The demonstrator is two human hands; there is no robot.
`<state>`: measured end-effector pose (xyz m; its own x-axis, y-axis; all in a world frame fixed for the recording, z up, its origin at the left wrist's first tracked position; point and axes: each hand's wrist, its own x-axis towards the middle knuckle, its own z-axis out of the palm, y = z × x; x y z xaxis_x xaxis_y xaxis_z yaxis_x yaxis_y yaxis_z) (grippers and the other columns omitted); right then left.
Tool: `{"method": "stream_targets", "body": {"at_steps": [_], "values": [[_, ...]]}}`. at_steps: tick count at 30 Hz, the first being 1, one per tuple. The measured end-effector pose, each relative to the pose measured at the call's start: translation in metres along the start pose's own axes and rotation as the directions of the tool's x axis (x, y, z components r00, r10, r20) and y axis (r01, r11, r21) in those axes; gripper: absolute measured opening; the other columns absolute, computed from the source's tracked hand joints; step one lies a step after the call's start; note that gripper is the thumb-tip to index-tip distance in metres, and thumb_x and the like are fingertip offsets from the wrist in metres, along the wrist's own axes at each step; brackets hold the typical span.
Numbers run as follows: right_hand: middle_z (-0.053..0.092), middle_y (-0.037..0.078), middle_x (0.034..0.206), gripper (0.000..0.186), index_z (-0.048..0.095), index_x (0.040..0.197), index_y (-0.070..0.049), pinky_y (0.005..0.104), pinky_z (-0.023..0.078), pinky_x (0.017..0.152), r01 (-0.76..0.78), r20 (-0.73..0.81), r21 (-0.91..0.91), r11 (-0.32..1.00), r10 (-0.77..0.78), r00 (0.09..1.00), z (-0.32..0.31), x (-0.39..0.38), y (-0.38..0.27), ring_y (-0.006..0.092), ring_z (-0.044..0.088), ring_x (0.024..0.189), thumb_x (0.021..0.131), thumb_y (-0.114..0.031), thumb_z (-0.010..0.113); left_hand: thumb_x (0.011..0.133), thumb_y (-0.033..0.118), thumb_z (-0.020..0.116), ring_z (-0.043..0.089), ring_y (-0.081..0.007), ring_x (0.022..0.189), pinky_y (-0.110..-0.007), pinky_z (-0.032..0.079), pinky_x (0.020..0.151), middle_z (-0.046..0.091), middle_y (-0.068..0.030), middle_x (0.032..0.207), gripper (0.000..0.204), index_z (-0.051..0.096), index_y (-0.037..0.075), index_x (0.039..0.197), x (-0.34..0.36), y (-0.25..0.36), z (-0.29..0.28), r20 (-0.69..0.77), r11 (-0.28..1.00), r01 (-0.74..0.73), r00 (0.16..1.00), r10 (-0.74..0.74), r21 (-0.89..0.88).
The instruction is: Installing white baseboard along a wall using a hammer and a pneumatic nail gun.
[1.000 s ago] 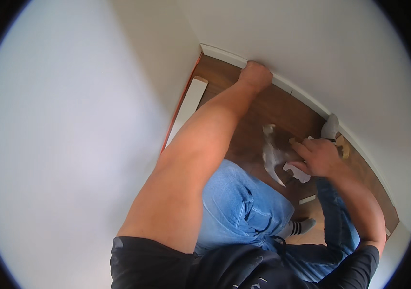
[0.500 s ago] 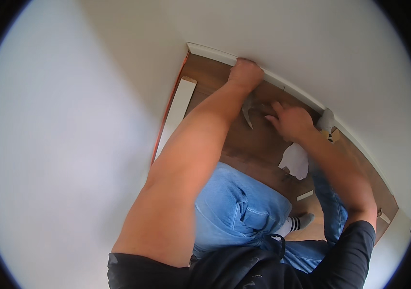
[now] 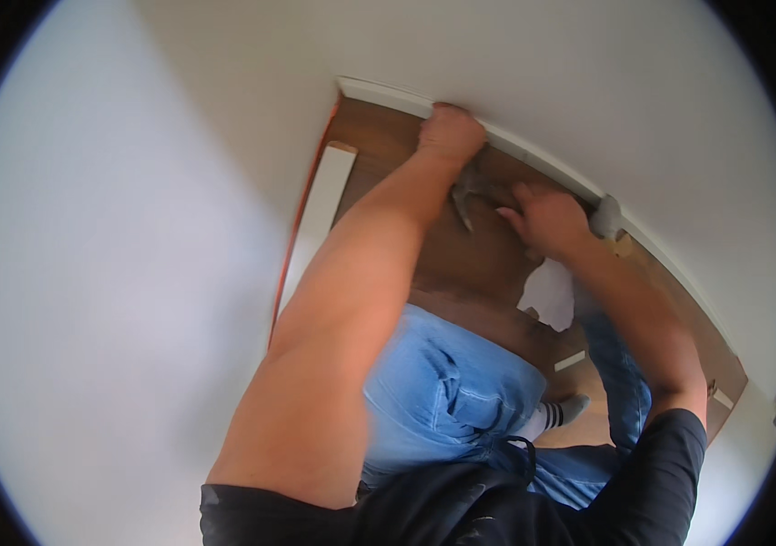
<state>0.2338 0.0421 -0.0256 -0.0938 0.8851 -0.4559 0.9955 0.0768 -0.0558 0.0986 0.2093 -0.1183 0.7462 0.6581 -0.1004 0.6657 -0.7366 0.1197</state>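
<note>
My left hand (image 3: 453, 133) is closed against the white skirting board (image 3: 534, 156) along the foot of the wall. Its fingertips are hidden, so what they pinch, if anything, cannot be made out. In my right hand (image 3: 550, 218) is the handle of a claw hammer (image 3: 464, 202), blurred by motion. The hammer's grey head, with its curved claw, hangs over the brown floor just below my left hand and close to the board.
A loose white strip of board (image 3: 322, 196) lies along the left wall. White paper-like scrap (image 3: 549, 293) lies under my right forearm, near a short white offcut (image 3: 570, 360). A grey object (image 3: 606, 217) rests by the skirting at right. My jeans-clad legs (image 3: 452, 382) fold close to the work.
The view has shifted a little, moving the scene slightly left and up. My left hand stays at the skirting board; the hammer in my right hand has changed its tilt slightly.
</note>
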Motion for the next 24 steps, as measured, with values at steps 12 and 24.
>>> {"method": "stream_targets", "body": {"at_steps": [12,24], "values": [[0.067,0.011,0.099,0.051,0.059,0.132,-0.008,0.0453,0.057,0.073,0.040,0.038,-0.039,0.998,-0.039,0.999,-0.009,-0.073,0.042,0.0332,0.069,0.087,0.099,-0.047,0.058,0.077,0.011,0.071,0.073,-0.0213,0.077,-0.034,0.058,0.060,0.072,-0.0038,0.080,0.005,0.075,0.012,0.075,-0.018,-0.001,-0.032,-0.106,0.930,-0.107,0.982,0.153,0.351],[0.068,0.010,0.094,0.045,0.059,0.130,-0.012,0.0453,0.057,0.067,0.274,-0.010,-0.054,0.960,-0.275,0.961,-0.003,-0.073,0.053,0.0327,0.070,0.080,0.100,-0.046,0.057,0.077,0.011,0.072,0.073,-0.0186,0.077,-0.032,0.058,0.057,0.073,-0.0010,0.080,0.006,0.075,0.014,0.073,-0.020,0.000,-0.040,0.016,0.909,-0.137,0.990,0.143,0.393]]}}
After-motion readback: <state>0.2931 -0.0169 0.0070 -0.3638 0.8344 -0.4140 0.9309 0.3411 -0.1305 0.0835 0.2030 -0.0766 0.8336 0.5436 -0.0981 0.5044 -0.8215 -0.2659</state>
